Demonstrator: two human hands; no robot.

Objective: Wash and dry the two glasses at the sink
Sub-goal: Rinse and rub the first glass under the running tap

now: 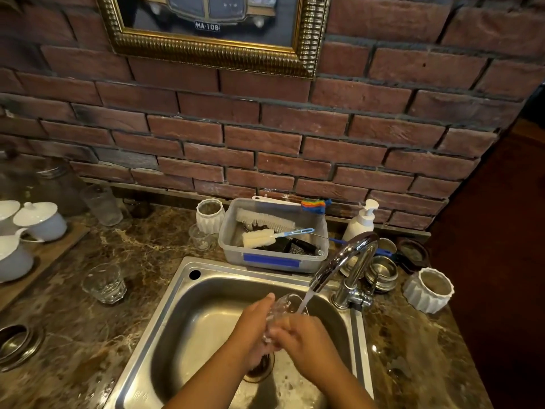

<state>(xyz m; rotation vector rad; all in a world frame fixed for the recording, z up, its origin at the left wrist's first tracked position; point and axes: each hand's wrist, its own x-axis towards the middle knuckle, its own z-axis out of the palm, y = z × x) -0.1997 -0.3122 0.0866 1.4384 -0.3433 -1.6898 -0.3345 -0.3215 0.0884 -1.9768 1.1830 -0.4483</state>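
Under the tap (342,258), both hands' fingers (267,302) grip a glass (287,304).

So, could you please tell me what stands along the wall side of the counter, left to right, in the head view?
Lidded white cup → tall clear glass → ribbed white jar → clear plastic tub of brushes → white pump bottle.
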